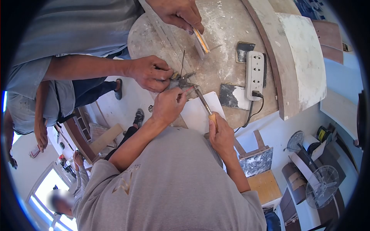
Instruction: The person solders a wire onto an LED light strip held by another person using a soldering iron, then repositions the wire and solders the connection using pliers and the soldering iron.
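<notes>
My right hand grips the yellowish handle of a soldering iron. Its metal shaft slants up and left over the table, and its tip is close to the end of a thin red wire. That wire sits pinched between the fingertips of my left hand. Just beyond my left hand, a co-worker's hand is at a small dark metal piece, with a thin black wire standing up from it. Another hand at the top holds a small pale block with an orange strip.
On the dusty table lie a white power strip with a plugged-in black cord, dark plates and a white sheet. A curved board borders the right. A fan stands lower right; other people are at left.
</notes>
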The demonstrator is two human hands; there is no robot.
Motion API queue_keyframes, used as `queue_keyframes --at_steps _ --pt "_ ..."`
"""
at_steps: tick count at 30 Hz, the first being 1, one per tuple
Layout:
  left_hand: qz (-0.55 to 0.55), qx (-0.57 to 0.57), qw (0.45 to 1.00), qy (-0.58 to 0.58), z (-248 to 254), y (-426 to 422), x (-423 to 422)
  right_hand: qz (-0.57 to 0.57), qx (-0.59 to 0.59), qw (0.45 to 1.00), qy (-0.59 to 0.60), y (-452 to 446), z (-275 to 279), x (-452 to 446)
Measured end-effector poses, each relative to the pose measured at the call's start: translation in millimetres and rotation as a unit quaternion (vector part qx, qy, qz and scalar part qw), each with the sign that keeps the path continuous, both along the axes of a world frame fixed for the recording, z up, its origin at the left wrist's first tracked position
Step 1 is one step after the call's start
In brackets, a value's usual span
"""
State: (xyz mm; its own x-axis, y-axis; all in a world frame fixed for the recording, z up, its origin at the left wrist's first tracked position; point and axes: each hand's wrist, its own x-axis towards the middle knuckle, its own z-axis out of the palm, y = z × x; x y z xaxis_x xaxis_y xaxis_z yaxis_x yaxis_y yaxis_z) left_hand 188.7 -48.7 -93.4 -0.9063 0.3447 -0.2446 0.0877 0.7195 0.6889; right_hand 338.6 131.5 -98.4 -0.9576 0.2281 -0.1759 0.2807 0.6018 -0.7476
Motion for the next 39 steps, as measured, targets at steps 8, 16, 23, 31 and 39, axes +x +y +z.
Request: queue_keyframes --at_steps 8,16,23,31,39 --pt "0.010 0.003 1.000 -0.002 -3.0 0.0 1.7 0.007 0.000 1.000 -0.003 1.6 0.2 -2.1" --pt "0.004 0.003 1.000 0.010 -5.4 -1.6 2.3 0.008 -0.005 1.000 -0.010 1.9 1.8 -2.9" --pt "-0.004 -0.001 1.000 0.018 -5.0 -2.6 2.9 -0.001 -0.057 0.996 -0.065 4.2 10.9 -8.4" --pt "0.006 0.025 0.999 0.027 -9.4 -4.0 4.2 -0.003 -0.082 0.992 -0.092 5.9 13.7 -11.1" --pt "-0.005 0.013 0.999 0.032 -12.5 -6.1 5.9 0.009 -0.012 1.000 -0.018 5.6 7.0 -5.3"
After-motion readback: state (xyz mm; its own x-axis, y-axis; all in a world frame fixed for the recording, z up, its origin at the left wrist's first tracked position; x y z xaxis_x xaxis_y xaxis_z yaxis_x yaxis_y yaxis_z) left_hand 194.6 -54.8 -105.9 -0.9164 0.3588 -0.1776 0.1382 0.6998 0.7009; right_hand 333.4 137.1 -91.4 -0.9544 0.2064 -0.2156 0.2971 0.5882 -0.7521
